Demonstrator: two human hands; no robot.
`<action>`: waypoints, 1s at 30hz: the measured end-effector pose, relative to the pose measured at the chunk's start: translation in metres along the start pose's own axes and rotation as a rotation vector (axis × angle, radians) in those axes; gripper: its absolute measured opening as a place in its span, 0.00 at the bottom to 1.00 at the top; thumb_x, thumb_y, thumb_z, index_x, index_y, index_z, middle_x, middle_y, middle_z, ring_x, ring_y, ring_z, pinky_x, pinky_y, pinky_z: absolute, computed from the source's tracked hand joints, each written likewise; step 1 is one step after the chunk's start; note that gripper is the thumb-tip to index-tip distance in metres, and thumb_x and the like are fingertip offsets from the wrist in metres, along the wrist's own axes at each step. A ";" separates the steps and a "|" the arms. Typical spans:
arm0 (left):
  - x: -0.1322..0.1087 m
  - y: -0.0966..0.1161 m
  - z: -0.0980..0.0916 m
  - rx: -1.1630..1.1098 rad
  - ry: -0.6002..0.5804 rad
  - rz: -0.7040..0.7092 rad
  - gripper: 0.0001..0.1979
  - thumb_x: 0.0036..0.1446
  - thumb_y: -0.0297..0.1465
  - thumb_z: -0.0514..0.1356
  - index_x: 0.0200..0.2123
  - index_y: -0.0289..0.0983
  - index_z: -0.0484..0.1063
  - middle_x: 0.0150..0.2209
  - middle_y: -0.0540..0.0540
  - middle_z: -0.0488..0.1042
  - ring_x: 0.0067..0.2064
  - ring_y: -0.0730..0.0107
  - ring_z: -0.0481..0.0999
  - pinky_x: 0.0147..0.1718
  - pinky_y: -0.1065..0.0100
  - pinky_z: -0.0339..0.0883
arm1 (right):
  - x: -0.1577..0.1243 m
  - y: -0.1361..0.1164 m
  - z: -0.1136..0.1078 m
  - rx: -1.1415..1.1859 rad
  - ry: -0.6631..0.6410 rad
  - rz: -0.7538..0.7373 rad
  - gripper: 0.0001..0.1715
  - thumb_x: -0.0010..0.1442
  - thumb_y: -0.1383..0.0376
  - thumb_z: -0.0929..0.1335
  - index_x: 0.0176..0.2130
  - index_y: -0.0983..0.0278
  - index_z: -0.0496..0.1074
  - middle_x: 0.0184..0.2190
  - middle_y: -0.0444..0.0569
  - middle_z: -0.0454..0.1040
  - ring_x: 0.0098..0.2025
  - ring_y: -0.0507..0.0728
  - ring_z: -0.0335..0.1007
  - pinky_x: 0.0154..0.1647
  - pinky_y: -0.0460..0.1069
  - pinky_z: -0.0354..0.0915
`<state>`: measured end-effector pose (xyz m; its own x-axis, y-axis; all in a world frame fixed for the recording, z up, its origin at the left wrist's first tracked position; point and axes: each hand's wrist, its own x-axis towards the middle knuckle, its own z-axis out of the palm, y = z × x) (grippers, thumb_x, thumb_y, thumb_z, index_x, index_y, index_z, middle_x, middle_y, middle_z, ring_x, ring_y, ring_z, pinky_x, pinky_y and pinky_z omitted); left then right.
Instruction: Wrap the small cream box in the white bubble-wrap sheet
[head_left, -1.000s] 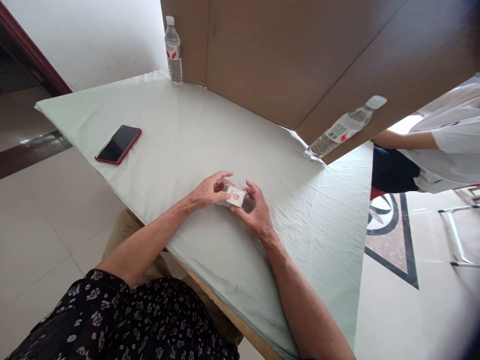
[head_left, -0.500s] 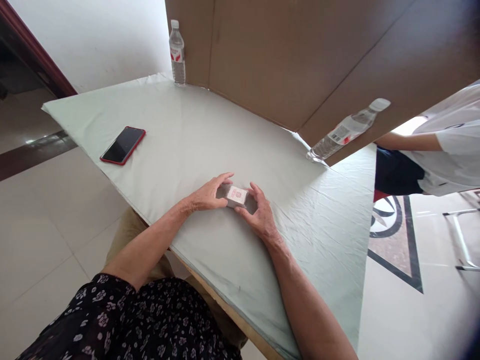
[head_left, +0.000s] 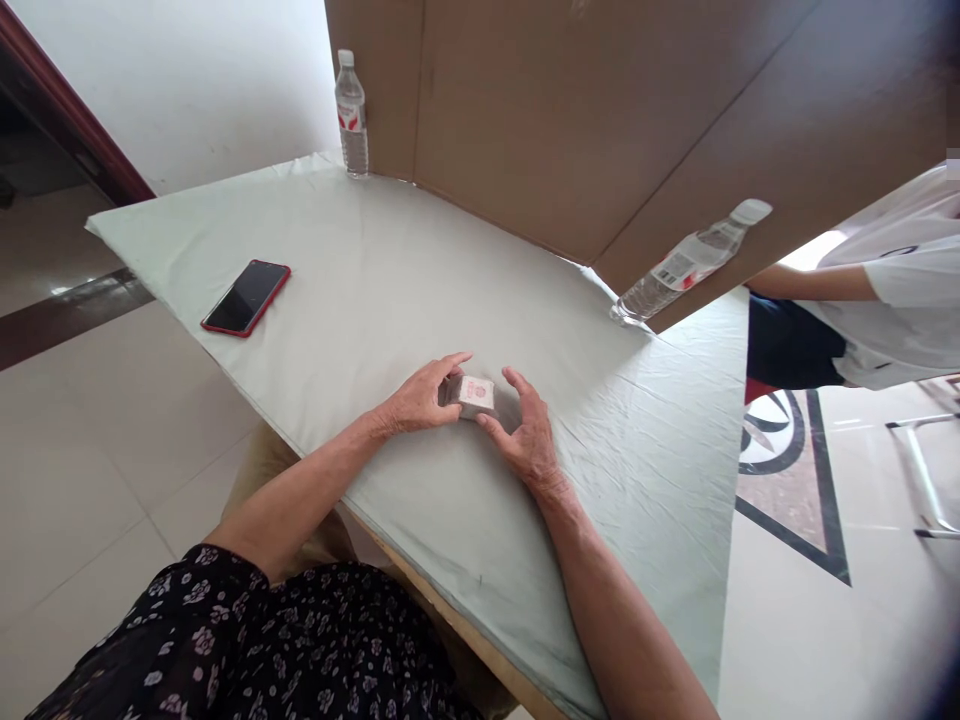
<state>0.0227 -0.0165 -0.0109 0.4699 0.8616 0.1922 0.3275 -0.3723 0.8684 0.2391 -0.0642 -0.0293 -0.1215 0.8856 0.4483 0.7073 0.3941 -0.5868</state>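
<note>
Progress: small pack (head_left: pixel 477 393) taken as clock centre, 12 away from the wearer; it appears to rest on the pale cloth (head_left: pixel 375 270), printed face up, between the two hands; placed there, as judged from how it lies; no opening shows on the visible faces, so nothing points to its having been opened; clearing the hands from around it is not yet done; any work left beyond that cannot be read from this view.

Pose: left hand (head_left: pixel 420 398) at 9 o'clock, forearm coming in from 8, index extended past the pack's far side, thumb by its near left corner; fingers parted in a loose C, no firm hold evident; thumb contact cannot be told; right hand (head_left: pixel 531 440) at 4 o'clock, forearm from 5, palm turned inward; fingers slack and spread, index apart from the pack, thumb tip just beside or touching the near right corner, cannot tell which.

Surroundings: phone (head_left: pixel 246 298) at 10; one bottle (head_left: pixel 352 115) at 11; another bottle (head_left: pixel 686 265) at 2.
</note>
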 end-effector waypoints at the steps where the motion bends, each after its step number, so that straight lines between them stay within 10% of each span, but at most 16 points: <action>1: 0.000 0.000 0.000 -0.003 -0.002 0.000 0.41 0.47 0.27 0.62 0.66 0.37 0.60 0.51 0.40 0.74 0.49 0.61 0.73 0.51 0.60 0.69 | 0.000 -0.002 -0.001 -0.021 0.046 -0.033 0.36 0.61 0.49 0.69 0.63 0.58 0.63 0.61 0.58 0.71 0.62 0.68 0.67 0.61 0.67 0.62; 7: 0.000 -0.001 0.001 -0.002 -0.006 0.015 0.40 0.48 0.27 0.62 0.66 0.39 0.60 0.52 0.41 0.74 0.50 0.61 0.73 0.53 0.59 0.67 | 0.002 -0.013 -0.004 -0.206 0.106 -0.167 0.13 0.61 0.58 0.68 0.46 0.55 0.75 0.50 0.51 0.78 0.55 0.65 0.72 0.57 0.64 0.63; 20: -0.003 0.014 -0.021 -0.030 0.056 -0.173 0.37 0.51 0.35 0.58 0.66 0.35 0.60 0.62 0.36 0.68 0.64 0.49 0.64 0.64 0.47 0.58 | 0.005 0.011 -0.006 0.431 0.303 0.342 0.17 0.61 0.53 0.68 0.44 0.61 0.74 0.50 0.55 0.76 0.45 0.59 0.76 0.47 0.57 0.71; 30: -0.003 0.013 -0.014 0.202 -0.130 -0.077 0.43 0.50 0.42 0.65 0.68 0.37 0.58 0.62 0.36 0.68 0.64 0.43 0.63 0.63 0.45 0.56 | 0.005 0.002 -0.005 0.250 0.232 0.145 0.08 0.60 0.59 0.68 0.39 0.59 0.75 0.48 0.53 0.78 0.48 0.59 0.75 0.41 0.54 0.72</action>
<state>0.0137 -0.0194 0.0063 0.5344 0.8433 0.0569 0.5178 -0.3798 0.7665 0.2434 -0.0600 -0.0248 0.1484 0.8686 0.4727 0.5104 0.3422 -0.7890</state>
